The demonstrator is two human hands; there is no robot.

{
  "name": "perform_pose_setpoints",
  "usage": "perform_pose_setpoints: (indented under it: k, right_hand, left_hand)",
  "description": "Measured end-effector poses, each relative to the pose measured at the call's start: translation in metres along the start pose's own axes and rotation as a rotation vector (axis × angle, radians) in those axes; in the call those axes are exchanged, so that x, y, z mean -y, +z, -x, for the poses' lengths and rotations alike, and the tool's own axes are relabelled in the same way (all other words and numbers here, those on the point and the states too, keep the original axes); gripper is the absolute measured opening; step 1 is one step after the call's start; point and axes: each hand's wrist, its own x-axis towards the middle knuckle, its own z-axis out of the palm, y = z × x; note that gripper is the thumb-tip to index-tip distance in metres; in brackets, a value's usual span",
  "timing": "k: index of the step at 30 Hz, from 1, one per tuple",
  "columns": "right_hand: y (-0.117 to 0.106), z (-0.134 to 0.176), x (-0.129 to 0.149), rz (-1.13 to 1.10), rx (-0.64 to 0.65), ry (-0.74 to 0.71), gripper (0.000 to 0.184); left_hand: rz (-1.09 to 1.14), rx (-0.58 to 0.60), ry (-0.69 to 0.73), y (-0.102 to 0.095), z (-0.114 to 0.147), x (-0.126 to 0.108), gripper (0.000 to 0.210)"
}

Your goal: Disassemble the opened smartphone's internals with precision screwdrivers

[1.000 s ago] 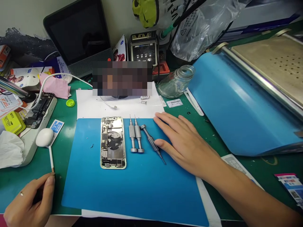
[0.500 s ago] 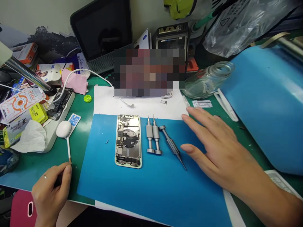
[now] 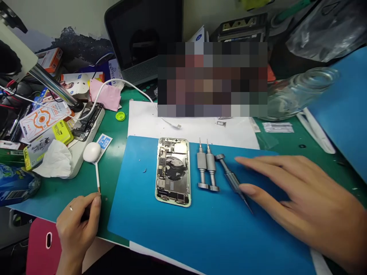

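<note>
On the left, my left hand (image 3: 78, 223) is closed, thumb against forefinger, at the brownish lower end of a thin white stick (image 3: 98, 176). The stick leads up to a rounded white piece (image 3: 92, 152). An opened phone (image 3: 173, 172) lies on the blue mat, its inner parts showing. To its right are two grey screwdrivers (image 3: 201, 164) side by side, tips pointing away from me. A third screwdriver (image 3: 231, 178) lies slanted, tip towards me. My right hand (image 3: 301, 202) hovers open above the mat's right side, its thumb close to this slanted screwdriver, holding nothing.
A white sheet (image 3: 143, 118) with a cable plug (image 3: 178, 126) and a small metal tray (image 3: 221, 123) lies behind the blue mat (image 3: 137, 217). A glass jar (image 3: 298, 95) leans at the back right. Boxes and a tissue (image 3: 54, 160) crowd the left. A pixelated patch hides the back middle.
The whole view has shifted, so things sit further right in it. My right hand has come nearer to the slanted screwdriver. My left hand keeps its place at the stick's end.
</note>
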Motion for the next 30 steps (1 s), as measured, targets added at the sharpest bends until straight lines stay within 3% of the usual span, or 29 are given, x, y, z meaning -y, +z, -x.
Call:
perform_pose_setpoints:
  k: [3, 6, 10, 15, 21, 24, 27, 30]
  right_hand:
    - [0.000, 0.002, 0.001, -0.063, 0.011, -0.134, 0.047]
    - [0.004, 0.006, -0.001, -0.108, 0.067, -0.180, 0.044]
    - [0.008, 0.015, -0.005, -0.217, 0.104, -0.062, 0.037]
    - [0.008, 0.021, -0.007, -0.345, 0.013, -0.002, 0.028]
    - [-0.002, 0.014, -0.001, -0.266, -0.036, 0.075, 0.021]
    - [-0.004, 0.011, 0.004, -0.254, -0.079, 0.205, 0.023]
    - [-0.003, 0.005, 0.007, -0.392, -0.140, 0.307, 0.016]
    - [-0.004, -0.002, 0.010, -0.570, -0.199, 0.299, 0.020]
  left_hand:
    - [0.015, 0.012, -0.012, 0.000, 0.000, -0.001, 0.009]
    - [0.026, 0.045, -0.037, 0.000, 0.001, -0.003, 0.009]
    - [0.035, 0.049, -0.046, -0.001, 0.001, -0.005, 0.010]
    - [0.037, 0.006, -0.033, 0.000, -0.001, -0.007, 0.010]
    - [0.051, 0.016, -0.042, 0.000, -0.001, -0.009, 0.010]
    - [0.048, 0.017, -0.048, -0.001, -0.001, -0.009, 0.010]
    - [0.048, 0.017, -0.053, 0.000, 0.000, -0.009, 0.012]
    - [0.052, 0.011, -0.055, 0.001, 0.000, -0.008, 0.013]
